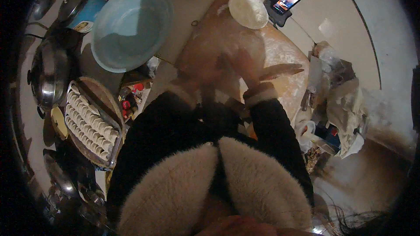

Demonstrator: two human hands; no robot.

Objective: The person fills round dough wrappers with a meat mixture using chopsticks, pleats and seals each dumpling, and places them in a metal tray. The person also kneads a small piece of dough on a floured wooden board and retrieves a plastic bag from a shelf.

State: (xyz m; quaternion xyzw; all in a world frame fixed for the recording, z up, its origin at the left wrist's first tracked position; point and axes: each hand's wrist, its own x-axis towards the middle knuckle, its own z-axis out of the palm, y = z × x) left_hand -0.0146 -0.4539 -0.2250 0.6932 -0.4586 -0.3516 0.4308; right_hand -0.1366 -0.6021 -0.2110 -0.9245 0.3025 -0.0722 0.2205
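Both hands are badly blurred over a floured wooden board (285, 49). My left hand (197, 67) is over the board's left part; whether it holds anything cannot be made out. My right hand (247, 64) is to the right of it, fingers indistinct, close to a long wooden tool with a tapered end (283, 71), perhaps a rolling pin. Whether the hand touches that tool is unclear. At the board's far edge lies a pale round thing (248, 10), a shallow dish or a disc. Shaped dumplings (90, 121) stand in rows on a tray at the left.
A large light-blue basin (133, 28) stands at the upper left, with a lidded metal pot (51, 72) nearer the left rim. A lit phone (287, 0) rests on a stand beyond the board. Plastic bags and cloth (343, 111) are heaped at the right.
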